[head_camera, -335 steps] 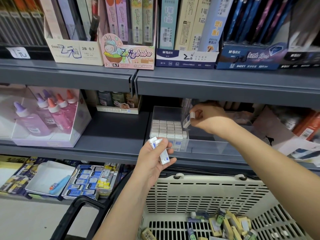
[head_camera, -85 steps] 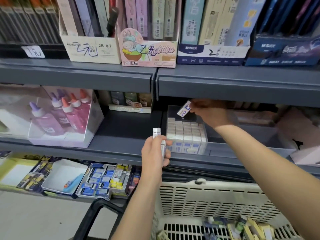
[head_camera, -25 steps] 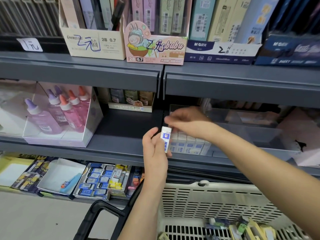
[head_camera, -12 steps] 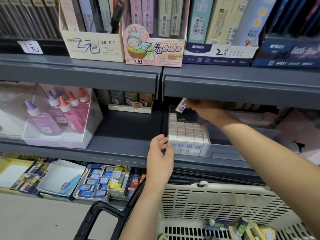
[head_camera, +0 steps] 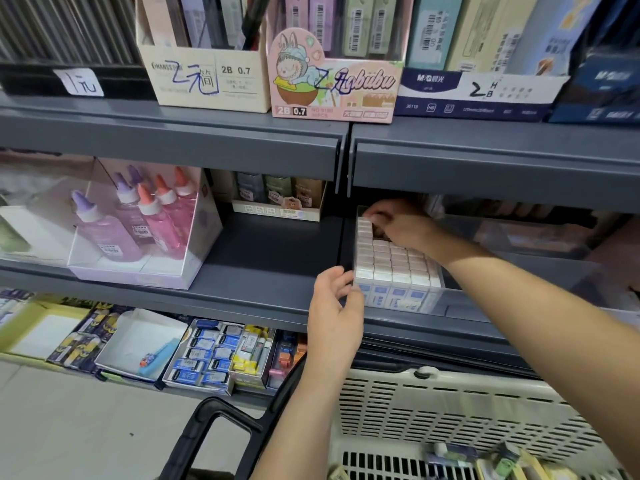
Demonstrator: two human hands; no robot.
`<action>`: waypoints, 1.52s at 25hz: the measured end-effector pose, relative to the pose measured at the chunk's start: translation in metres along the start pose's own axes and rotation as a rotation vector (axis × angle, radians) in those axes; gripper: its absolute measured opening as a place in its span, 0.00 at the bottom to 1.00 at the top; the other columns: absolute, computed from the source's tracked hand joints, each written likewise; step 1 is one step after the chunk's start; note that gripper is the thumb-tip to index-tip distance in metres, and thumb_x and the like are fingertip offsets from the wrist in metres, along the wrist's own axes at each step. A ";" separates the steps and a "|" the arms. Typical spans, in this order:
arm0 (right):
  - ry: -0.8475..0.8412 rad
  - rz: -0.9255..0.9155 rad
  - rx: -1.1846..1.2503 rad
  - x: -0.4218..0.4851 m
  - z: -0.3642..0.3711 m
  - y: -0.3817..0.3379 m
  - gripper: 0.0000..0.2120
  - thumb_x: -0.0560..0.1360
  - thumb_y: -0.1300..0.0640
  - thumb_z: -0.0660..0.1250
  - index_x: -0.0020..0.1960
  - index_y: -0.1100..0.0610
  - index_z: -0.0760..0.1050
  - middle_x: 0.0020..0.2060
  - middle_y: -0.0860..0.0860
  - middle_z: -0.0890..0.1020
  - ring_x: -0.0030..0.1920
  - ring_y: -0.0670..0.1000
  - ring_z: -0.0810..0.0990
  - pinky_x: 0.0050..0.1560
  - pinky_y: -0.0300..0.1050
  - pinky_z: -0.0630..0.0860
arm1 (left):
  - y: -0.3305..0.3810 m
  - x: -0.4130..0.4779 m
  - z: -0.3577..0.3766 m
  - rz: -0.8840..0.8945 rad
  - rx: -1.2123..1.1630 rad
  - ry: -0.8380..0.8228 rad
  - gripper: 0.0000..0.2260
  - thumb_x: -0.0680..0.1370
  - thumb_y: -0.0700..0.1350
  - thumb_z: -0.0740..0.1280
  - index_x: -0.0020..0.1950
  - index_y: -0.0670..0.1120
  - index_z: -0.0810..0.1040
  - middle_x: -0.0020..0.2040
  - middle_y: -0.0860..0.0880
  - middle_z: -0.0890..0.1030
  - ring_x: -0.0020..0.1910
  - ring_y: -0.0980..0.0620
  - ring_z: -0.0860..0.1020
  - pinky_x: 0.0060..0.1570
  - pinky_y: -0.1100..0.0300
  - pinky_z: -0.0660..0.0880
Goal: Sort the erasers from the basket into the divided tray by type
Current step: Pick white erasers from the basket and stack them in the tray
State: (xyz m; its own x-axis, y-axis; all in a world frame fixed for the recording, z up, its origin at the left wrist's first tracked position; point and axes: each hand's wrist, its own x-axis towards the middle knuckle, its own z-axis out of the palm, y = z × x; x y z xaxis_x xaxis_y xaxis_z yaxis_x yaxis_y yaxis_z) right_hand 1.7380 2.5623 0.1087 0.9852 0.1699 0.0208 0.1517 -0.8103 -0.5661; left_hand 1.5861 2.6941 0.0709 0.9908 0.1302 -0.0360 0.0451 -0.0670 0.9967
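Head view: right hand (head_camera: 398, 225) works at the back of the tray's left compartment, placing step in hand.
Its fingertips curl down onto the rear left rows of white erasers (head_camera: 391, 265), packed upright in the clear tray (head_camera: 491, 299) at the shelf's (head_camera: 270, 251) front edge; whether they pinch one I cannot tell. Left hand (head_camera: 337, 306) is relaxed and empty, fingers touching the tray's front left corner. This placement looks nearly done. Mixed erasers (head_camera: 450, 453) lie in the bottom of the basket (head_camera: 450, 410) below the shelf, so the next move likely calls for a hand to drop into the basket, pick one, and match its type to a compartment.
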 end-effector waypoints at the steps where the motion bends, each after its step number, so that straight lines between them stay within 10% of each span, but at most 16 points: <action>1: -0.017 0.005 0.001 -0.001 -0.001 -0.001 0.11 0.79 0.58 0.60 0.57 0.56 0.77 0.55 0.54 0.80 0.53 0.51 0.78 0.52 0.38 0.68 | -0.001 0.000 0.000 0.011 0.012 0.001 0.16 0.79 0.42 0.61 0.66 0.50 0.67 0.54 0.64 0.75 0.54 0.63 0.76 0.58 0.63 0.71; 7: -0.017 -0.050 0.063 -0.057 -0.027 -0.014 0.16 0.76 0.59 0.64 0.64 0.54 0.71 0.58 0.52 0.78 0.59 0.48 0.75 0.61 0.39 0.69 | -0.002 -0.001 0.004 0.060 0.088 0.018 0.14 0.79 0.42 0.62 0.64 0.50 0.67 0.56 0.58 0.74 0.53 0.66 0.73 0.50 0.71 0.67; 13: 0.186 -0.129 0.209 -0.235 -0.051 0.022 0.08 0.72 0.52 0.66 0.49 0.40 0.76 0.45 0.35 0.82 0.48 0.35 0.79 0.51 0.27 0.73 | 0.007 -0.050 0.016 0.322 0.048 0.186 0.10 0.77 0.42 0.60 0.52 0.58 0.69 0.51 0.56 0.74 0.41 0.57 0.73 0.42 0.64 0.71; 18: -0.206 0.277 0.065 -0.330 -0.015 0.103 0.09 0.74 0.54 0.68 0.54 0.48 0.75 0.49 0.43 0.80 0.50 0.44 0.79 0.52 0.38 0.76 | -0.008 -0.110 0.047 0.292 0.123 -0.211 0.13 0.76 0.37 0.61 0.49 0.58 0.69 0.48 0.57 0.74 0.45 0.67 0.73 0.47 0.72 0.71; 22: -0.683 0.622 -0.333 -0.355 0.017 0.142 0.31 0.74 0.47 0.66 0.70 0.58 0.58 0.53 0.51 0.76 0.50 0.51 0.77 0.44 0.43 0.74 | -0.033 -0.134 0.054 0.053 0.375 -0.516 0.10 0.77 0.42 0.64 0.58 0.48 0.70 0.49 0.58 0.73 0.47 0.63 0.73 0.54 0.63 0.70; 26: -0.669 0.640 -0.308 -0.370 0.051 0.156 0.52 0.69 0.43 0.71 0.76 0.55 0.36 0.66 0.58 0.71 0.59 0.55 0.74 0.55 0.48 0.74 | -0.049 -0.146 0.046 -0.056 0.477 -0.601 0.12 0.77 0.46 0.65 0.59 0.48 0.70 0.51 0.55 0.74 0.49 0.58 0.74 0.56 0.60 0.72; 29: -0.587 0.579 -0.027 -0.373 0.065 0.151 0.48 0.66 0.51 0.76 0.75 0.55 0.48 0.69 0.56 0.67 0.65 0.56 0.70 0.62 0.48 0.71 | -0.057 -0.150 0.045 -0.118 0.555 -0.633 0.13 0.78 0.48 0.64 0.61 0.47 0.70 0.51 0.55 0.74 0.49 0.55 0.75 0.52 0.60 0.73; 33: -0.575 0.474 0.384 -0.361 0.089 0.131 0.31 0.69 0.57 0.73 0.68 0.50 0.63 0.57 0.54 0.74 0.50 0.52 0.78 0.46 0.43 0.77 | -0.068 -0.154 0.045 -0.144 0.690 -0.685 0.14 0.78 0.48 0.62 0.63 0.45 0.70 0.53 0.52 0.74 0.49 0.53 0.75 0.47 0.61 0.73; 38: -0.313 0.332 -0.174 -0.340 0.080 0.160 0.16 0.74 0.65 0.61 0.59 0.54 0.75 0.59 0.52 0.77 0.53 0.52 0.78 0.51 0.44 0.76 | -0.082 -0.147 0.042 -0.207 0.778 -0.695 0.15 0.79 0.48 0.61 0.64 0.44 0.70 0.57 0.48 0.74 0.56 0.50 0.75 0.57 0.55 0.73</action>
State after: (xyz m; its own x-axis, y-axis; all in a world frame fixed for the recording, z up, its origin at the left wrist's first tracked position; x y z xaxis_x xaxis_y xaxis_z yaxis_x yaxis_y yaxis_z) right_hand 1.4210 2.4203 -0.0549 0.9155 0.0248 -0.4015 -0.1298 -0.9265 -0.3532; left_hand 1.4420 2.6391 -0.0086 0.7989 -0.3654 -0.4778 0.0469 -0.7541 0.6551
